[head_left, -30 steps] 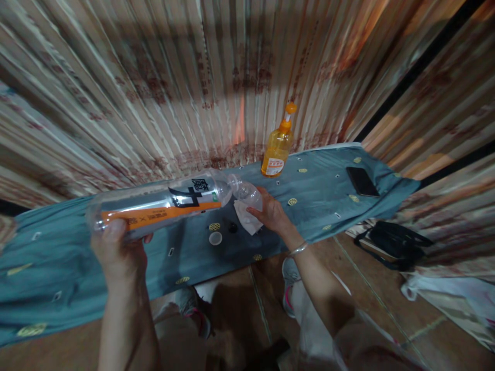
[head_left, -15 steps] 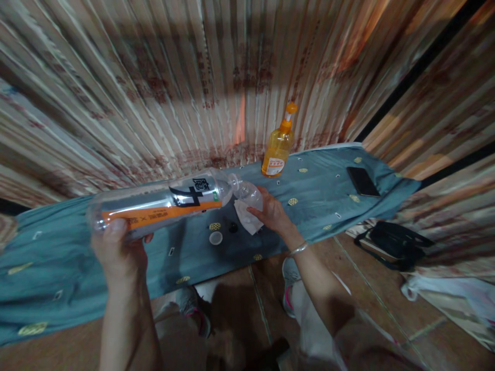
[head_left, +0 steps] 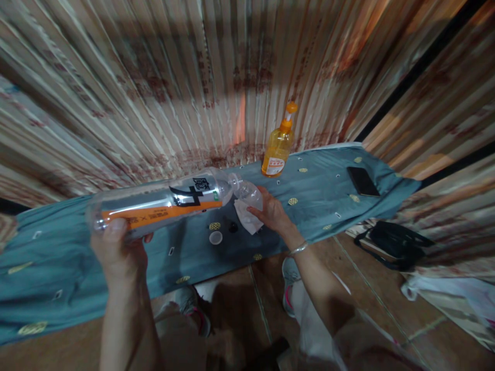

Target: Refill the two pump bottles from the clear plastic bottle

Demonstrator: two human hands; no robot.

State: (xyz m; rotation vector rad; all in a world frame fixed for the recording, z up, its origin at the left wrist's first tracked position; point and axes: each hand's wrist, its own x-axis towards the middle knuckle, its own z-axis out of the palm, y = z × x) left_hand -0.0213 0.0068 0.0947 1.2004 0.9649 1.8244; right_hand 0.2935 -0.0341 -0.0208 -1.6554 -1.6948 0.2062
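Fingers of left hand grip smooth clear cylindrical plastic bottle.

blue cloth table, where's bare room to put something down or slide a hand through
Free: the blue cloth left of the left hand, and the stretch between the orange pump bottle and the phone. Crowded: around the right hand, with small bottle, tissue and caps.

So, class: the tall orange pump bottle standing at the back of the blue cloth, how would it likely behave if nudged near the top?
The pump bottle looks tall and narrow with a slim pump head, so it would probably tip rather than slide. It stands on soft blue cloth, likely an unsteady footing. It looks filled with orange liquid, so it may feel fairly heavy.
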